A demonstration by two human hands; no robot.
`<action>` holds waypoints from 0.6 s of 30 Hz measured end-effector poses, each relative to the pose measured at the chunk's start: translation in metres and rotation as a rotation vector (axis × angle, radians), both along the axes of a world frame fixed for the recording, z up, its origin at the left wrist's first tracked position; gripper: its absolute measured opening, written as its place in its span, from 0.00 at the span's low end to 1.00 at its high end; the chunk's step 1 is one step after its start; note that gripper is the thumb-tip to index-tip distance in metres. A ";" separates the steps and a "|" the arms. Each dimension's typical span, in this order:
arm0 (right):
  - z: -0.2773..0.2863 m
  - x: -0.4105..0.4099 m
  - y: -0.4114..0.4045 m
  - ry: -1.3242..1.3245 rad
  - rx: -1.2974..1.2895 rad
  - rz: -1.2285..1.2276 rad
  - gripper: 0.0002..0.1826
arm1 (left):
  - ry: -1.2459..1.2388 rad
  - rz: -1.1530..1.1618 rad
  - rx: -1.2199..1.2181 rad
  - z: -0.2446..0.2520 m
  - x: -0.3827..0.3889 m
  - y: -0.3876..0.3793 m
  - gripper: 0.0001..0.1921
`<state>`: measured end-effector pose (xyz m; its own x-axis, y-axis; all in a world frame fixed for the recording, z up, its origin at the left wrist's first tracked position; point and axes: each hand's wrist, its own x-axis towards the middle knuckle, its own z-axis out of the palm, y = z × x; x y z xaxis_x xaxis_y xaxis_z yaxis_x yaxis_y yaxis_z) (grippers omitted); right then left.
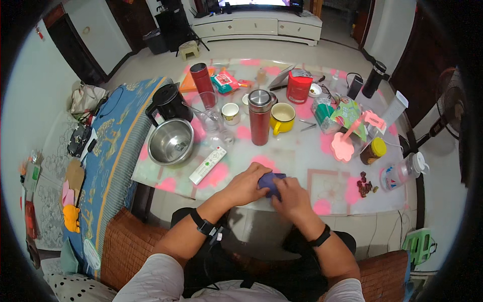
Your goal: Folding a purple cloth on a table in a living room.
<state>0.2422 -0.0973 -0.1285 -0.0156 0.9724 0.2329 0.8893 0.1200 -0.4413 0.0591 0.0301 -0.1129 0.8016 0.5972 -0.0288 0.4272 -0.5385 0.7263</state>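
Observation:
Both of my hands meet over the near edge of the table, around a small piece of purple paper or cloth (pixel 271 184); its exact material and shape are partly hidden by the fingers. My left hand (pixel 249 185) grips its left side between thumb and fingers. On its right side, my right hand (pixel 291 198) holds it with thumb and bent fingertips. Beyond the hands a red vacuum flask with a steel lid (pixel 259 124) stands upright, beside a yellow enamel mug (pixel 282 117). A white remote control (pixel 207 165) lies to the left of my hands.
At left on the table (pixel 286 158) stand a steel bowl (pixel 171 141), a black electric kettle (pixel 171 100) and a clear glass pitcher (pixel 207 117). Rightward are a pink flower-shaped stand (pixel 342 147), a yellow-lidded jar (pixel 373 151), dried red fruit (pixel 363 187) and a clear bottle (pixel 400 173).

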 end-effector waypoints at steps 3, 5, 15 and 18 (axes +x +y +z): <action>-0.002 0.047 0.007 -0.043 0.041 -0.094 0.30 | -0.039 -0.042 0.037 -0.010 -0.001 0.001 0.33; -0.006 0.069 0.009 -0.094 0.024 -0.403 0.30 | -0.040 -0.049 0.046 -0.012 -0.001 -0.001 0.33; -0.001 0.003 -0.002 -0.005 -0.031 -0.049 0.31 | -0.822 0.102 -1.280 -0.019 0.003 0.021 0.23; 0.001 0.020 0.007 -0.001 -0.034 -0.069 0.30 | -1.028 0.067 -1.483 -0.012 -0.006 0.038 0.25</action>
